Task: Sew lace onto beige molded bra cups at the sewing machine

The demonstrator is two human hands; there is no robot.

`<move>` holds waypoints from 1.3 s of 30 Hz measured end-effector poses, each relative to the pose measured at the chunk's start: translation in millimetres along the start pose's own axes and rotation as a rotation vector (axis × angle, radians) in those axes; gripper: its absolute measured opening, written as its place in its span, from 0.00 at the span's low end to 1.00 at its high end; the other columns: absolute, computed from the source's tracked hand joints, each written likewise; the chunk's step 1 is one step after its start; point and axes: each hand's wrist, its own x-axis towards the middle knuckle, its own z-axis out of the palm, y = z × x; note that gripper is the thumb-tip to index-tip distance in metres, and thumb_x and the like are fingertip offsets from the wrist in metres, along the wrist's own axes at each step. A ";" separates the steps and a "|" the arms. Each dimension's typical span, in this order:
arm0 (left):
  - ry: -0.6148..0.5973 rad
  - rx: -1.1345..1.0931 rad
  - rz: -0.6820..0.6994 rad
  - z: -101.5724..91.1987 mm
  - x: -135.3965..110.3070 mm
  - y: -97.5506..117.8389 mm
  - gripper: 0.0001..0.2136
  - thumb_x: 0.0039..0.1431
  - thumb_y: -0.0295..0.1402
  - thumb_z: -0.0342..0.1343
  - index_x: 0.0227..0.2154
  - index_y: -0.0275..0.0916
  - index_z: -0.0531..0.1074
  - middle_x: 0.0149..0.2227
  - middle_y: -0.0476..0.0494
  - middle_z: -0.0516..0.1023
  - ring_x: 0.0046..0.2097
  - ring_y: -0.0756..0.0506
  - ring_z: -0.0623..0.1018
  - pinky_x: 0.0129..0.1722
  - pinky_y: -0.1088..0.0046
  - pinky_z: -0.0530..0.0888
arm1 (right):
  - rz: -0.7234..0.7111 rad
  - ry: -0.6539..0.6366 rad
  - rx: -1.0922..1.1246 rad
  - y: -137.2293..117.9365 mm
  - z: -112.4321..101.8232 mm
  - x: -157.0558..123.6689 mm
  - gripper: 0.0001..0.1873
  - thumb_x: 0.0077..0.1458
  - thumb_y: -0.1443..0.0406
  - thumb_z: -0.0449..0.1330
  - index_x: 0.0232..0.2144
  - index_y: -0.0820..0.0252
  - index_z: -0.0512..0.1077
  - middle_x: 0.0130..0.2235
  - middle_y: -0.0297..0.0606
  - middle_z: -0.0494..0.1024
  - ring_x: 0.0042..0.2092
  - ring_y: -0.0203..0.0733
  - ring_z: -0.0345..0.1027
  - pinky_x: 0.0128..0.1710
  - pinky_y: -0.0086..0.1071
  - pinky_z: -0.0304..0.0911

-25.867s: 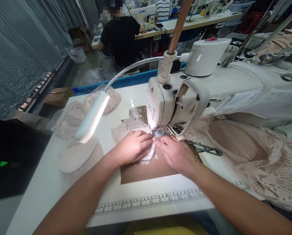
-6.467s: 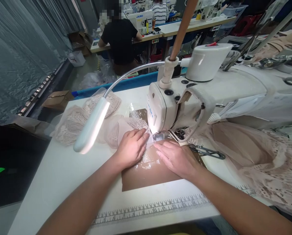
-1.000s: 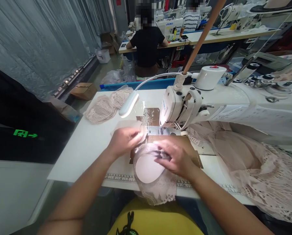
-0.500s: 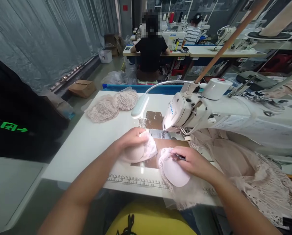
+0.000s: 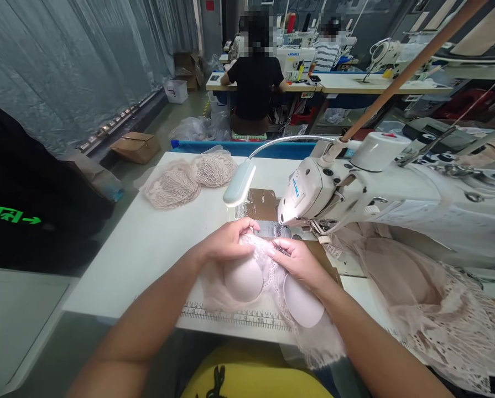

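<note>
- The left hand (image 5: 230, 243) is curling its fingers down over the top edge of a pale lace garment (image 5: 267, 271), closed on the lace with the thumb tucked under.
- The right hand (image 5: 299, 262) is gripping the same garment just beside the left hand, fingers drawn together. A thin dark tool (image 5: 280, 247) is sticking out from its fingertips, too small to tell which kind.
- The garment is hanging below both hands over the near edge of the desk (image 5: 147, 243). One padded cup (image 5: 244, 279) is sitting under the left hand and the other padded cup (image 5: 303, 301) under the right wrist.
- A printed ruler (image 5: 230, 316) is running along the desk edge beneath the hands.
- A white sewing machine (image 5: 313, 193) is standing just beyond the right hand, with a gooseneck lamp (image 5: 239, 182) above the left hand.
- A pile of lace cups (image 5: 189, 177) is lying well beyond the left hand, and loose lace fabric (image 5: 438, 309) is spreading to the right of the right arm.
</note>
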 end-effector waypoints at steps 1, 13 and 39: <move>0.004 0.025 -0.012 0.2 -0.4 1.5 0.22 0.50 0.31 0.59 0.50 0.41 0.65 0.35 0.48 0.70 0.35 0.48 0.70 0.35 0.73 0.66 | 0.003 -0.016 0.022 0.3 -1.1 -0.6 0.14 0.54 0.56 0.57 0.23 0.60 0.66 0.25 0.30 0.64 0.28 0.35 0.56 0.28 0.30 0.54; -0.176 -0.241 -0.117 15.6 7.6 1.8 0.11 0.53 0.40 0.60 0.29 0.34 0.73 0.26 0.48 0.74 0.29 0.50 0.72 0.29 0.76 0.66 | -0.022 0.006 0.097 6.4 -6.8 -7.4 0.16 0.54 0.55 0.59 0.42 0.58 0.70 0.39 0.39 0.75 0.41 0.43 0.69 0.42 0.36 0.65; -0.308 -0.245 -0.143 9.1 6.2 -2.0 0.13 0.52 0.38 0.61 0.35 0.33 0.73 0.32 0.46 0.73 0.34 0.49 0.71 0.33 0.75 0.67 | 0.048 -0.019 0.018 -2.0 -5.2 -4.8 0.14 0.48 0.60 0.62 0.38 0.60 0.72 0.34 0.37 0.75 0.37 0.42 0.69 0.37 0.35 0.65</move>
